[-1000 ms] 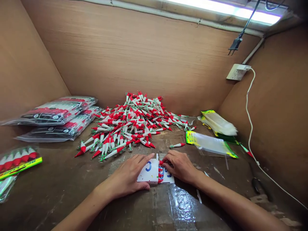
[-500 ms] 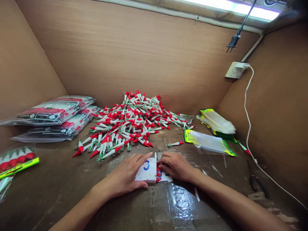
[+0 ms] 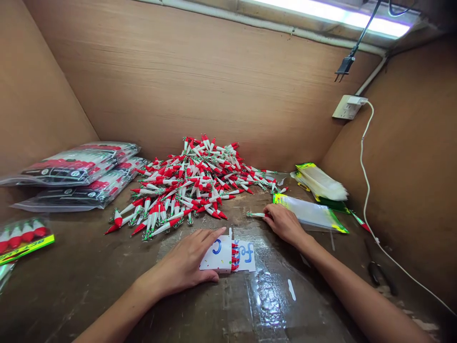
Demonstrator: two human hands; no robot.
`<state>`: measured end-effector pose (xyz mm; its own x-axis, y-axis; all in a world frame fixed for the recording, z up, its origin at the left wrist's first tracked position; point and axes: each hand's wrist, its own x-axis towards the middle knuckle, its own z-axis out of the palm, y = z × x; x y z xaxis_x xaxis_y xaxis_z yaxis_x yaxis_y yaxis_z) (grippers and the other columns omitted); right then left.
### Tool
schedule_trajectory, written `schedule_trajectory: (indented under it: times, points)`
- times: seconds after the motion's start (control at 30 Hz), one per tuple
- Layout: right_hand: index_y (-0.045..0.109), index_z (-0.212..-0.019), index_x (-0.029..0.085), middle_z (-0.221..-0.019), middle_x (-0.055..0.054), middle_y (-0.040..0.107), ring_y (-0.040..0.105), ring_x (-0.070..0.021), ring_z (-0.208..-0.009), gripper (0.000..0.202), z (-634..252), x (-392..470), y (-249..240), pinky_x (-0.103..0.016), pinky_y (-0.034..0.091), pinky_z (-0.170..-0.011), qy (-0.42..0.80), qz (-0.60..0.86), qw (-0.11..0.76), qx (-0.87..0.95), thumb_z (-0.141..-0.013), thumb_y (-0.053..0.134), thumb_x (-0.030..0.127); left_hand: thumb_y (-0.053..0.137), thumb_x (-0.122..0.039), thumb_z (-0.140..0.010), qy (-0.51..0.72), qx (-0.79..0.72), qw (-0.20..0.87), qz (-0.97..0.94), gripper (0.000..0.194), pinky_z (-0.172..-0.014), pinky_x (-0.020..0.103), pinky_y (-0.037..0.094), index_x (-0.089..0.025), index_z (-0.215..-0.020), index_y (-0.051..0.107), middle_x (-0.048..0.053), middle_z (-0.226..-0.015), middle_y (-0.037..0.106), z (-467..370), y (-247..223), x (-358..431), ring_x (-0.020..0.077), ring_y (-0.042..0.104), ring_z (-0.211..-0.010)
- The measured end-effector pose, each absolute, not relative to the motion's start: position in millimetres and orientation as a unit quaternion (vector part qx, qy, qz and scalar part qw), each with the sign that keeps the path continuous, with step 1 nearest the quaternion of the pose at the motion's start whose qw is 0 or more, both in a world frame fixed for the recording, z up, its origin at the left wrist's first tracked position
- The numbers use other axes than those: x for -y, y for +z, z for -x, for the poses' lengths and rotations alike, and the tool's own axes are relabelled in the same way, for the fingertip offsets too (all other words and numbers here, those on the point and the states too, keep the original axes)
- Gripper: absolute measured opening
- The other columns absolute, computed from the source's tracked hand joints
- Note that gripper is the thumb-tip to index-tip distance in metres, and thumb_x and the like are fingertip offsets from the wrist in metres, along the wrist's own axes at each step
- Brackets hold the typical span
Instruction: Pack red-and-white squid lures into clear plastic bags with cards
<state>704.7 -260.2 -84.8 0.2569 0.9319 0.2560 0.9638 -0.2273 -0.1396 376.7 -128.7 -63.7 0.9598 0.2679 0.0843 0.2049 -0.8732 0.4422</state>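
My left hand (image 3: 189,257) is wrapped round a small white card box (image 3: 218,261) with blue lettering, lying on the table. Red lure tips (image 3: 234,257) show at the box's right end, over a card flap (image 3: 247,257) that sticks out. Farther right and back, my right hand (image 3: 285,223) has its fingertips closed on the red end of a single red-and-white squid jig (image 3: 256,215), whose hooked end points left. A big heap of such squid jigs (image 3: 193,186) lies behind both hands.
Filled plastic packs (image 3: 74,174) are stacked at the left, above a yellow-edged lure pack (image 3: 26,240). Flat clear bags (image 3: 314,212) lie at the right, near black-handled pliers (image 3: 380,276) and a white cable (image 3: 366,176). A black plug (image 3: 344,66) hangs overhead.
My right hand has left the box's right end and moved right and away to the single squid jig, gripping it. My left hand stays on the box; the lettered flap is now uncovered.
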Motion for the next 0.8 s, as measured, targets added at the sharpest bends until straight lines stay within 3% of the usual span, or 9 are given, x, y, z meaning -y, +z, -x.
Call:
schedule_trajectory:
  times: [0.23, 0.5, 0.8]
  points:
    - [0.063, -0.101, 0.022, -0.098, -0.006, 0.07, 0.063, -0.0211, -0.09, 0.011, -686.8, 265.9, -71.7, -0.029, 0.042, -0.074, -0.115, 0.753, 0.2, 0.616, -0.091, 0.061, 0.018, 0.077, -0.052, -0.081, 0.071, -0.126, 0.224, -0.964, 0.094, -0.107, 0.047, 0.042, -0.037, -0.157, 0.024, 0.008, -0.147, 0.049, -376.6, -65.1, 128.1, 0.0317, 0.052, -0.128]
    - [0.069, -0.103, 0.022, -0.094, -0.005, 0.073, 0.066, -0.0206, -0.084, 0.018, -674.6, 268.6, -70.0, -0.03, 0.046, -0.076, -0.063, 0.725, 0.302, 0.616, -0.098, 0.057, 0.034, 0.077, -0.052, -0.081, 0.062, -0.13, 0.221, -0.964, 0.095, -0.106, 0.047, 0.042, -0.036, -0.157, 0.024, 0.009, -0.146, 0.05, -376.1, -62.8, 129.5, 0.0321, 0.052, -0.126]
    - [0.072, -0.101, 0.022, -0.088, -0.003, 0.074, 0.066, -0.0188, -0.076, 0.019, -666.7, 271.1, -69.6, -0.029, 0.047, -0.07, -0.015, 0.71, 0.342, 0.615, -0.098, 0.058, 0.034, 0.075, -0.055, -0.082, 0.061, -0.129, 0.217, -0.966, 0.095, -0.106, 0.047, 0.043, -0.036, -0.158, 0.022, 0.01, -0.145, 0.05, -377.3, -60.8, 130.2, 0.0318, 0.053, -0.126]
